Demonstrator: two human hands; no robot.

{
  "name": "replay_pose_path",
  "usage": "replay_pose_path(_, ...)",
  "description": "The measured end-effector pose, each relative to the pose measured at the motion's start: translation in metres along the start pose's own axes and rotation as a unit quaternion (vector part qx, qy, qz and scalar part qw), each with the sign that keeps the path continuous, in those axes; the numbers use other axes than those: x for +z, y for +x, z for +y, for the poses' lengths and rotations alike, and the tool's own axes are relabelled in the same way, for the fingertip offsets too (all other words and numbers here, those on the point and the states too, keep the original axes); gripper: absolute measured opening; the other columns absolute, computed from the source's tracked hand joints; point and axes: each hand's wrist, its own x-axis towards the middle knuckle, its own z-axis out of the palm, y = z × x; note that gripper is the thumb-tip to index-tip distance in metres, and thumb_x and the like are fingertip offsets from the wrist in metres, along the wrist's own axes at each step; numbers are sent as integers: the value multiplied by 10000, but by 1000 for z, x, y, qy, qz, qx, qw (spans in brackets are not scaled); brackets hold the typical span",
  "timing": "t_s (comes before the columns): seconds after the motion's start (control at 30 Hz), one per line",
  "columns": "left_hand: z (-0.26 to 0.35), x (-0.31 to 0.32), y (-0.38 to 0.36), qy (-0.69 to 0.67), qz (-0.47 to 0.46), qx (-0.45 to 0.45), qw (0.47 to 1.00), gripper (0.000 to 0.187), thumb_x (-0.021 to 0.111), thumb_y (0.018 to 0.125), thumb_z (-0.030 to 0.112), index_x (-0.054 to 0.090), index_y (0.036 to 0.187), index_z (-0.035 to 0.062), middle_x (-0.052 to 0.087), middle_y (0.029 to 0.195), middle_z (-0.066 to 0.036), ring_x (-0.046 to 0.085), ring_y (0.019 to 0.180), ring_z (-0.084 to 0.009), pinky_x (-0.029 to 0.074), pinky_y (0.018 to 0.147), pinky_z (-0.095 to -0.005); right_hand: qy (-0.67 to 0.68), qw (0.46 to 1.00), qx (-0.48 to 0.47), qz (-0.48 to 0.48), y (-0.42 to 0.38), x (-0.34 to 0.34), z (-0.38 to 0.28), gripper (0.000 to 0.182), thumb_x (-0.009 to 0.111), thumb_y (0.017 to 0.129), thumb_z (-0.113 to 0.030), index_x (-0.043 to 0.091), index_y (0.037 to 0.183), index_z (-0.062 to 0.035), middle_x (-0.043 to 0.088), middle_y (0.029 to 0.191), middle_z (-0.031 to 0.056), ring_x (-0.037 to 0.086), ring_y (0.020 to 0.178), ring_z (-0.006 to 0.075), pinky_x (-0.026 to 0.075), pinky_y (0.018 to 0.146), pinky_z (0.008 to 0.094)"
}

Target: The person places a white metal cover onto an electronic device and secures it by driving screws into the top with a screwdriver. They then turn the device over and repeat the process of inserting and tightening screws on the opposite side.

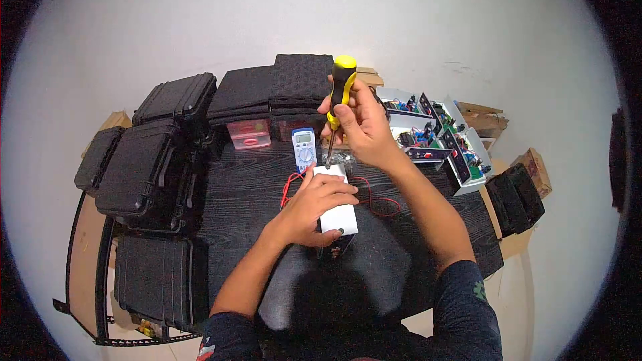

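My right hand (366, 127) is closed round a black and yellow screwdriver (344, 83), held upright. Its shaft points down, and the tip meets the far end of a white box (338, 217) at a small dark spot, perhaps a screw. Across the top of this box lies my left hand (314, 204), gripping it with fingers over the far half and thumb near the close end. Another dark round spot shows by the thumb. Just beyond the box rests a blue and white multimeter (305, 149) with red leads (384, 207).
Black hard cases (137, 174) are stacked on the left. Dark foam blocks (301, 83) and pink-lidded clear boxes (249, 135) stand at the back. White open housings with circuit boards (465, 154) occupy the right of the black table (234, 227). An open black case (515, 200) lies beyond its right edge.
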Motion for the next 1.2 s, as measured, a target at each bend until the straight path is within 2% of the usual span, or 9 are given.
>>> replay_pose_path(0.27,2,0,0,3,-2,-8,1000,702,783,623,308,680,1300,156,636,1441,-68,521,1342,-382,234,1218,-633,-75,996,-48,11,3,-1,14,421,660,1053,-159,490,1404,-2,710,1078,73,645,748,26,516,606,202)
replay_pose_path(0.37,1,0,-1,0,-7,-10,1000,712,789,621,296,674,1310,160,634,1443,-65,521,1345,-381,227,1217,-642,-80,996,44,-10,4,3,-8,354,668,1038,-118,542,1352,-16,682,1072,63,678,794,76,570,651,244)
replay_pose_path(0.47,1,0,-1,-11,-6,-18,1000,695,833,645,271,675,1316,181,639,1417,-35,523,1372,-318,90,1215,-775,-96,991,86,-46,8,3,-11,321,708,1008,-94,573,1287,-8,690,1019,56,681,770,70,580,654,250)
replay_pose_path(0.57,2,0,-2,-1,-8,-17,1000,700,834,641,274,673,1316,184,636,1425,-31,520,1379,-316,79,1214,-778,-52,995,41,-76,10,-1,4,301,748,973,-73,588,1220,-9,691,981,40,685,742,69,582,637,246)
replay_pose_path(0.67,3,0,-1,-1,-11,-23,1000,706,835,638,269,670,1320,190,631,1433,-26,517,1382,-316,74,1215,-777,14,990,130,-55,10,6,1,293,752,961,-60,582,1197,-23,687,981,36,676,726,65,580,624,241)
replay_pose_path(0.8,2,1,-2,-15,-5,-17,1000,716,839,632,259,668,1324,193,626,1435,-23,514,1387,-313,70,1218,-774,-8,995,101,9,10,11,5,309,759,965,-82,579,1209,-24,693,988,29,660,733,51,572,631,242)
replay_pose_path(0.97,1,0,-1,-18,-1,-13,1000,725,846,621,254,669,1321,192,628,1428,-24,516,1387,-315,65,1220,-773,66,986,148,-43,13,8,-1,362,820,938,-145,547,1152,-41,698,981,17,631,769,21,547,628,230)
replay_pose_path(1.17,1,1,-1,-1,-3,-5,1000,698,776,638,317,675,1310,156,632,1447,-67,519,1350,-378,175,1239,-668,-16,996,83,3,6,15,-1,294,694,1017,-112,571,1271,-28,744,1093,63,685,767,65,558,643,233)
replay_pose_path(1.2,1,1,-1,-8,-4,-9,1000,706,800,628,297,675,1310,167,631,1439,-53,520,1360,-357,136,1237,-697,9,995,98,-4,6,13,0,300,702,1012,-107,570,1269,-27,744,1094,65,690,779,67,563,648,233)
